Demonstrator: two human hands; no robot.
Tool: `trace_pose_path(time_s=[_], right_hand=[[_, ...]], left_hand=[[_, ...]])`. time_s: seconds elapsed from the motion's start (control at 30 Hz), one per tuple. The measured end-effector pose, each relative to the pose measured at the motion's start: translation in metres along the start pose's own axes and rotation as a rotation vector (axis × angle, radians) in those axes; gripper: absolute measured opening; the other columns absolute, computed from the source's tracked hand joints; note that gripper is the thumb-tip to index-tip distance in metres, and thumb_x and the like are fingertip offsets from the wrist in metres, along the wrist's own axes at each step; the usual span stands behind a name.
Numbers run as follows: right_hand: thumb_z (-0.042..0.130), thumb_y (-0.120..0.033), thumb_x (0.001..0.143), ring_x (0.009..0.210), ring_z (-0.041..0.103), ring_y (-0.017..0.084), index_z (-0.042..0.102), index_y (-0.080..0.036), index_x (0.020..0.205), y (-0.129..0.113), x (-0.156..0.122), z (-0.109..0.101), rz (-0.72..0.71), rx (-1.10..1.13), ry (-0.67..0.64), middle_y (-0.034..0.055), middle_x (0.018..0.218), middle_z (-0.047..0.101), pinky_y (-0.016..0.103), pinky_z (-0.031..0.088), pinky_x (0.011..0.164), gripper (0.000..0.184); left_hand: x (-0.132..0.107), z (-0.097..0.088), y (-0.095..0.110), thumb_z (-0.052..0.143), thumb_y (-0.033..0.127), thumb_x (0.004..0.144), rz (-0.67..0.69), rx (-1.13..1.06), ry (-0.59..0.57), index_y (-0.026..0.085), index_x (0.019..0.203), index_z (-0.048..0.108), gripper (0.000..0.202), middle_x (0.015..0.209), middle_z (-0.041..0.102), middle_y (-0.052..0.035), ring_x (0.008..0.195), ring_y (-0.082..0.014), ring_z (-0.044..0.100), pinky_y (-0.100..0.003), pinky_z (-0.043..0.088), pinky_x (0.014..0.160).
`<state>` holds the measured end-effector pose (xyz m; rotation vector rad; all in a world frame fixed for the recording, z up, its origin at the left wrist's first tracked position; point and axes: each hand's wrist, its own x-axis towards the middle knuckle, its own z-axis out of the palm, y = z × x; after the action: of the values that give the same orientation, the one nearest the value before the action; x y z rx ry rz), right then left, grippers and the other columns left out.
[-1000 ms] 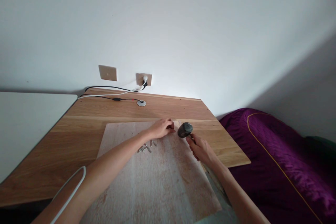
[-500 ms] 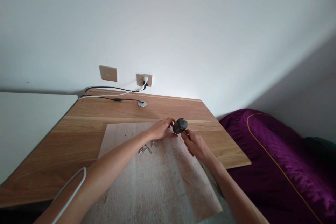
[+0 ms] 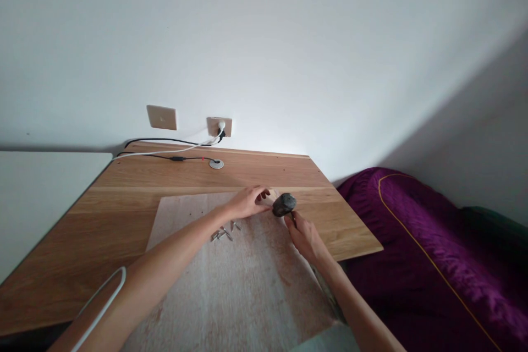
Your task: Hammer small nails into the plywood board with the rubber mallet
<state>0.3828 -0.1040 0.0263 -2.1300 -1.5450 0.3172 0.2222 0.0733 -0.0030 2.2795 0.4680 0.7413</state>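
Note:
My right hand is wrapped around the handle of a mallet with a dark, rounded head and a greyish face. The head is low over the far right part of a pale, worn wooden board. Just left of it, my left hand rests at the board's far edge, fingers curved and apart from the thumb. Nothing shows between them, though the mallet head covers part of that spot. Several small silver metal fasteners lie loose on the board near my left wrist; their exact kind is too small to tell.
Beneath the board is a wooden tabletop against a white wall. Cables run from a wall socket past a round grommet. A white surface adjoins at left, purple fabric at right. A white cable loop crosses my left forearm.
The mallet head has dropped slightly, uncovering more of the board's far corner. My left fingers sit a little farther from it. The whole view has shifted slightly.

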Motion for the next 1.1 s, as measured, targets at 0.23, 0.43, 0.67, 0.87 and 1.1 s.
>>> trace_pose_path(time_s=[0.23, 0.43, 0.67, 0.87, 1.1], right_hand=[[0.039, -0.027, 0.104, 0.098, 0.076, 0.028, 0.064, -0.022, 0.104, -0.004, -0.002, 0.001, -0.037, -0.046, 0.013, 0.0139, 0.1, 0.079, 0.03, 0.048, 0.075, 0.026], [0.044, -0.024, 0.103, 0.095, 0.076, 0.028, 0.066, -0.023, 0.099, 0.0, 0.0, 0.002, -0.051, -0.073, 0.028, 0.0131, 0.096, 0.079, 0.029, 0.048, 0.072, 0.022], [0.039, -0.025, 0.106, 0.093, 0.076, 0.027, 0.064, -0.021, 0.101, -0.002, -0.002, 0.003, -0.031, -0.103, 0.002, 0.0137, 0.095, 0.079, 0.029, 0.047, 0.071, 0.025], [0.04, -0.026, 0.105, 0.096, 0.076, 0.028, 0.065, -0.02, 0.105, -0.003, -0.003, 0.002, -0.037, -0.077, 0.008, 0.0144, 0.098, 0.079, 0.03, 0.047, 0.073, 0.025], [0.038, -0.027, 0.106, 0.097, 0.076, 0.03, 0.061, -0.021, 0.103, -0.005, -0.005, 0.0, -0.016, -0.068, -0.01, 0.0147, 0.097, 0.079, 0.031, 0.045, 0.072, 0.024]], left_hand=[[-0.012, -0.039, 0.026, 0.067, 0.031, 0.092, 0.071, 0.21, -0.174, 0.019, 0.115, 0.065, 0.026, 0.094, 0.072, -0.0049, 0.082, -0.0198, 0.068, -0.027, 0.048, 0.075], [-0.041, -0.083, 0.053, 0.074, 0.026, 0.082, 0.056, 0.385, -0.435, 0.022, 0.089, 0.068, 0.01, 0.089, 0.07, -0.0024, 0.082, -0.0211, 0.066, -0.027, 0.044, 0.07], [-0.044, -0.076, 0.06, 0.077, 0.013, 0.064, 0.051, 0.411, -0.586, 0.023, 0.074, 0.067, 0.017, 0.082, 0.064, -0.0001, 0.07, -0.0189, 0.059, -0.028, 0.038, 0.06], [-0.027, -0.074, 0.053, 0.07, 0.008, 0.067, 0.071, 0.298, -0.533, 0.021, 0.069, 0.065, 0.014, 0.075, 0.065, 0.0013, 0.065, -0.0156, 0.057, -0.026, 0.037, 0.06], [-0.007, -0.059, 0.02, 0.067, 0.009, 0.072, -0.024, -0.065, -0.27, 0.018, 0.094, 0.071, 0.024, 0.073, 0.066, 0.0031, 0.067, -0.0132, 0.061, -0.021, 0.044, 0.064]])
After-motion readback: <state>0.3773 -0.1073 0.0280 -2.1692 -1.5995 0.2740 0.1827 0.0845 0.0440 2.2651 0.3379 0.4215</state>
